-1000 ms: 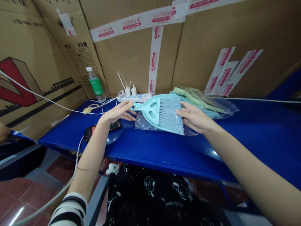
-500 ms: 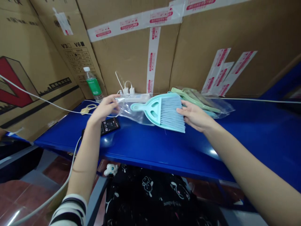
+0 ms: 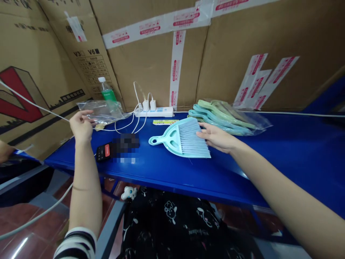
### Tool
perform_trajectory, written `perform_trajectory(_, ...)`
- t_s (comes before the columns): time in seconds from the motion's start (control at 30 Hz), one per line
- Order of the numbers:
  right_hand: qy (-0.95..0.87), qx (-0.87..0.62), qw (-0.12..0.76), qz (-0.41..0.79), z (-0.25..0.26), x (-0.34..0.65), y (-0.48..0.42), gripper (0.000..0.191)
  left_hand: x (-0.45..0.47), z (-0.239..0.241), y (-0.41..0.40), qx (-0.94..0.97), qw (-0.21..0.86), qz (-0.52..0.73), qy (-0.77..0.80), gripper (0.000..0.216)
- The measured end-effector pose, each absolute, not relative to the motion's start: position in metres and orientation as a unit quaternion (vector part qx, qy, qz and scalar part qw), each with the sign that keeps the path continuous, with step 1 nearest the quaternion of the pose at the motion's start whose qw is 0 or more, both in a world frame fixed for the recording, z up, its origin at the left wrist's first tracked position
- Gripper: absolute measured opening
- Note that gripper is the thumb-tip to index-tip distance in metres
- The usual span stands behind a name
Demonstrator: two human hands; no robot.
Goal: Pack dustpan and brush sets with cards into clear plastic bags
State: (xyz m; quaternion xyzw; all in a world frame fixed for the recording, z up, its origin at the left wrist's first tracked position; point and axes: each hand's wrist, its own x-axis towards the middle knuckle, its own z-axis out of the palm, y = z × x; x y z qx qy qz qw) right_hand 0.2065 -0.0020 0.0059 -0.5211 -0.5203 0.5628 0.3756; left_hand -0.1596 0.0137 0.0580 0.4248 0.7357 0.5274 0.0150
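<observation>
A light-blue dustpan [image 3: 169,142] has a small brush [image 3: 192,136] nested in it, its grey-blue bristles fanned to the right. My right hand [image 3: 219,138] pinches the bristle end, thumb on the near face and the other fingers partly hidden behind. The handle points left, low over the blue tabletop; whether it rests there I cannot tell. Far to the left, my left hand [image 3: 82,127] has its fingers closed on the edge of a crumpled clear plastic bag [image 3: 98,113]. That bag lies in front of a green-labelled bottle [image 3: 108,94].
A white power strip [image 3: 161,112] with plugged-in chargers sits against the cardboard wall. Bagged pale green and blue handled items [image 3: 229,118] lie behind my right hand. A phone [image 3: 104,152] and a yellow-green card [image 3: 163,122] are on the table [image 3: 172,172]. White cables cross the left side.
My left hand has pulled the clear bag leftward, away from the dustpan, uncovering the card and power strip. The dustpan and brush have dropped slightly in my right hand.
</observation>
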Motion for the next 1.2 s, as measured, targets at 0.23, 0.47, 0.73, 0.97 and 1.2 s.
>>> perform_trajectory(0.23,-0.603,-0.583,0.271,0.472,0.009,0.217,-0.004,0.039,-0.162,0.046,0.021,0.519,0.137,0.313,0.784,0.034)
perform_trajectory(0.47,-0.745,-0.593,0.260,0.160,0.012,0.211,-0.012,0.023,-0.154,0.048,0.017,0.593,-0.013,0.257,0.763,0.037)
perform_trajectory(0.73,-0.859,-0.463,0.184,0.114,-0.002,0.160,-0.033,0.021,-0.066,0.030,0.020,0.922,0.059,0.055,0.379,0.041)
perform_trajectory(0.97,-0.837,-0.515,0.156,0.099,0.001,0.158,-0.037,0.023,-0.033,0.027,0.031,0.941,0.063,-0.027,0.331,0.021)
perform_trajectory(1.2,-0.838,-0.528,0.137,0.026,0.007,0.161,-0.048,0.018,-0.043,0.027,0.027,0.920,0.058,0.004,0.387,0.012)
